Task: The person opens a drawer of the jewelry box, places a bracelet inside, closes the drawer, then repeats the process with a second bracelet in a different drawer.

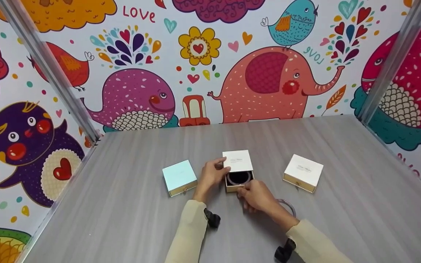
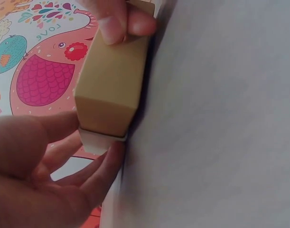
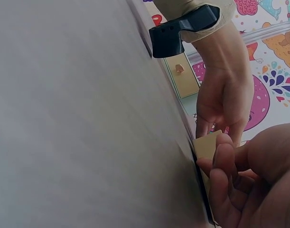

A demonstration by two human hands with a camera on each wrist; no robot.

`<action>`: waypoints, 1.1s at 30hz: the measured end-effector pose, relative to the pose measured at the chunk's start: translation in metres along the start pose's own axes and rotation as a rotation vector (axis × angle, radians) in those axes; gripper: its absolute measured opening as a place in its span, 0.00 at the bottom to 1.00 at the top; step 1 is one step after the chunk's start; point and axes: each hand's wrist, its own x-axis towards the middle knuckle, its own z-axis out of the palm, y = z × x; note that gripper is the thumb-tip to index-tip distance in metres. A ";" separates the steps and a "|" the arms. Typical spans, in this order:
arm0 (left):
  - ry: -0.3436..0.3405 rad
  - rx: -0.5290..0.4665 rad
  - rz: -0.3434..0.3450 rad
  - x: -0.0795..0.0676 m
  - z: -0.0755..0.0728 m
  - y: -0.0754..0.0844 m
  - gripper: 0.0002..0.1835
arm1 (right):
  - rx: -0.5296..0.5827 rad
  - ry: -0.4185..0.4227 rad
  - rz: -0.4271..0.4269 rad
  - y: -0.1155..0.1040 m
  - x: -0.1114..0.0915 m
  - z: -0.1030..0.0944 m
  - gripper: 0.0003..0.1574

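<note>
Drawer-style jewelry box point(image 1: 237, 165), with a bangle point(image 1: 239, 184) in its part-open drawer point(image 2: 111, 76), appears to be at the drawer-sliding step, the next move likely calling for straight travel, and rests on the counter point(image 1: 130, 204) between the left hand point(image 1: 212, 175), gripping its white outer sleeve point(image 1: 236, 158), and the right hand point(image 1: 257, 195), pinching the drawer front point(image 1: 231, 189).

Three boxes stand on the table point(image 1: 122, 182) before the wall point(image 1: 199, 86): the left box point(image 1: 179, 176), the right box point(image 1: 303, 172) and, between and apart from both, the middle box point(image 1: 237, 160). Its drawer point(image 1: 231, 189) juts out toward the person with a bangle point(image 1: 239, 184) inside, the left hand point(image 1: 212, 176) at the box's left side and the right hand point(image 1: 257, 195) at the drawer's front. Another bangle point(image 1: 291, 207) lies on the table beside the right forearm point(image 1: 281, 215), which partly hides it, nearer the person than the right box.
</note>
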 end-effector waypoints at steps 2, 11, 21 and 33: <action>0.000 0.007 0.001 0.000 0.000 0.000 0.23 | 0.000 0.000 -0.009 0.000 0.000 0.001 0.18; -0.002 0.018 -0.025 0.000 0.000 0.000 0.23 | 0.001 0.003 -0.015 0.000 0.003 0.002 0.18; -0.014 0.013 -0.021 -0.001 -0.001 0.002 0.23 | 0.004 0.007 -0.018 0.001 0.006 0.001 0.19; -0.008 -0.014 -0.019 -0.002 0.000 0.002 0.23 | -0.008 0.017 -0.004 0.000 0.009 0.002 0.21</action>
